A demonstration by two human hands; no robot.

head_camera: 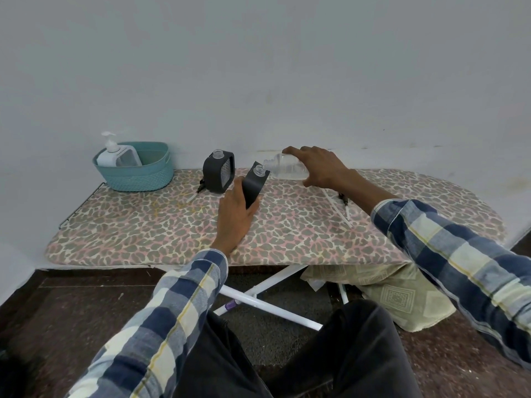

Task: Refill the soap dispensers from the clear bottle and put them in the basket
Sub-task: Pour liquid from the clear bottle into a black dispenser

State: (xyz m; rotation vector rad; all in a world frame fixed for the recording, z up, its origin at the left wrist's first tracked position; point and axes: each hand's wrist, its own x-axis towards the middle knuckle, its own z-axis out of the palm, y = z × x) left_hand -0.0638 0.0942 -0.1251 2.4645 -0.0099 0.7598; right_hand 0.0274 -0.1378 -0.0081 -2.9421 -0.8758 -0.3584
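Observation:
My left hand (235,216) grips a black soap dispenser (254,185) with its pump off, tilted so its open neck faces up and right. My right hand (321,168) holds the clear bottle (284,168) on its side, mouth touching that neck. A second black dispenser (218,175) stands open-necked just to the left. A white dispenser (119,158) with its pump on sits in the teal basket (140,179) at the back left.
Everything rests on a low ironing board (143,234) with a leopard-print cover, set against a grey wall. Two loose pump tubes (342,209) lie under my right forearm, another pump (198,191) beside the standing dispenser. My knees are below the board's front edge.

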